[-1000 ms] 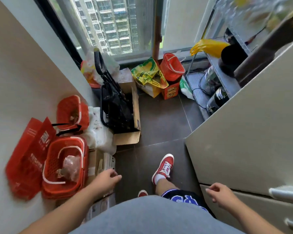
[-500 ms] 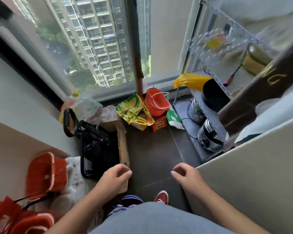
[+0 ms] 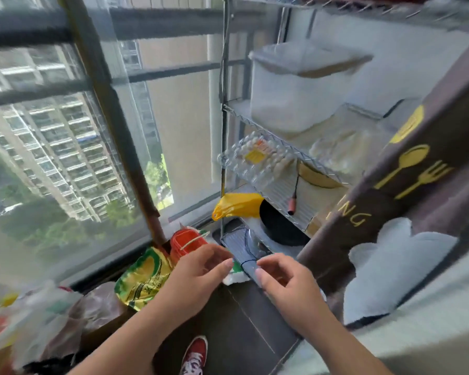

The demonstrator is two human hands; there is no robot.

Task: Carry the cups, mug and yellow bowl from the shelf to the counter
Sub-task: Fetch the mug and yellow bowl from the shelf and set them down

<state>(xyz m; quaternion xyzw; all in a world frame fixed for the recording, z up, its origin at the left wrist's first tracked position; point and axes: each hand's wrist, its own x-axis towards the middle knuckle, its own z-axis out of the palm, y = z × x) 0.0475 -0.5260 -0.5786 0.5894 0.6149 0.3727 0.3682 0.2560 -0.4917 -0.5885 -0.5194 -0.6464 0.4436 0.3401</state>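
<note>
Both hands are hovering empty before the wire shelf: left hand and right hand loosely curled, gripping nothing. Yellow bowl is sitting on a middle tier, well apart from them.

A red basket sits by the window, beside a green-and-yellow bag on the floor

Your left hand and right hand hover empty, fingers curled, near each other; the wire shelf stands at one o'clock, a yellow bowl on it.
</note>
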